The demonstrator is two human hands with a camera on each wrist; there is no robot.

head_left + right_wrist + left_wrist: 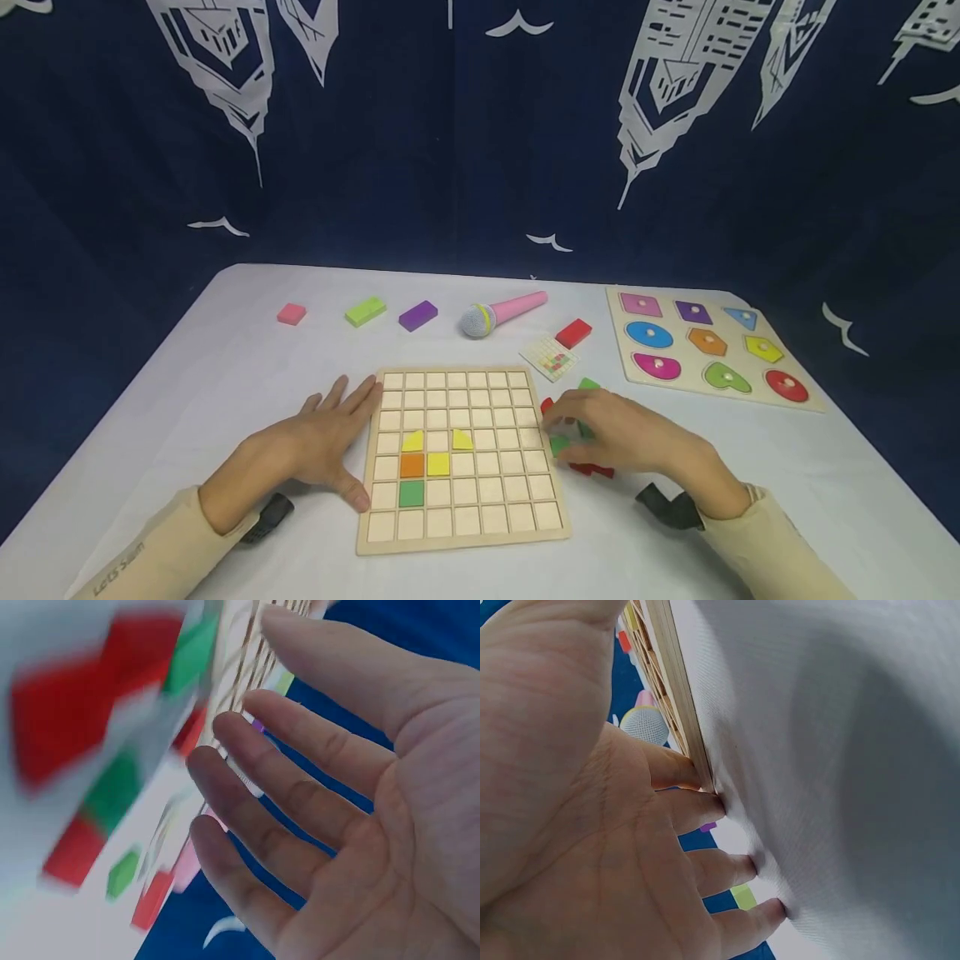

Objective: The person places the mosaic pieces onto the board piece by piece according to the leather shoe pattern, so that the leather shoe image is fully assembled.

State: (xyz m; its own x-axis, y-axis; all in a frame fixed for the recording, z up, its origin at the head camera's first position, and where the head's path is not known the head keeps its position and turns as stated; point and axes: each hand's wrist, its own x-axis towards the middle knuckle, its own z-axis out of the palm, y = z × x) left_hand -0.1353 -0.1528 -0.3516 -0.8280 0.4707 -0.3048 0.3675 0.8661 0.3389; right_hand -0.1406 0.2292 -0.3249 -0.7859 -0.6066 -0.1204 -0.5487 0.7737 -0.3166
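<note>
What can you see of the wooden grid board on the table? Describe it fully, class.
The wooden grid board is pale, square and lies flat on the white table, a raised frame around rows of square cells. Most cells show bare wood; five hold tiles: two yellow cut-corner pieces, an orange and a yellow square below them, and a green square lower still. The left hand lies open against its left edge. The right hand is beside its right edge, over loose red and green pieces.

White-covered table (187, 400); dark navy backdrop curtain (420, 150) behind, white building and bird prints; even light.
</note>
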